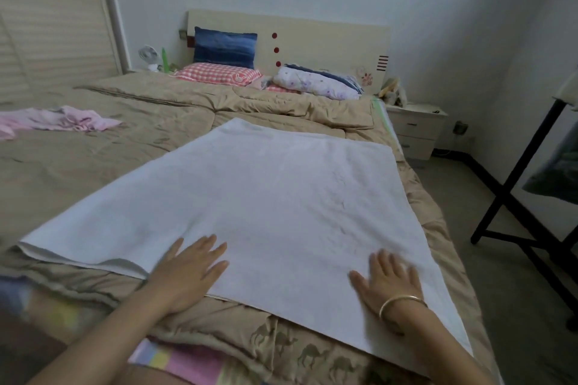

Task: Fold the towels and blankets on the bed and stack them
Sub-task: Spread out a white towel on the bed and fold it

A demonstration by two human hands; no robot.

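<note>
On the bed, a white towel lies spread flat; the left hand and right hand rest open-palmed on its near edge, fingers straight, gripping nothing.

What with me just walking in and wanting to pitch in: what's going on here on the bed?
A person is leaning over the bed, working on a white towel spread across the tan quilt. The left hand and right hand both press flat on the towel's near edge, fingers straight, as if smoothing it. A second layer shows at its near left edge, so it seems folded once. A pink cloth lies crumpled farther left, not yet folded.
</note>
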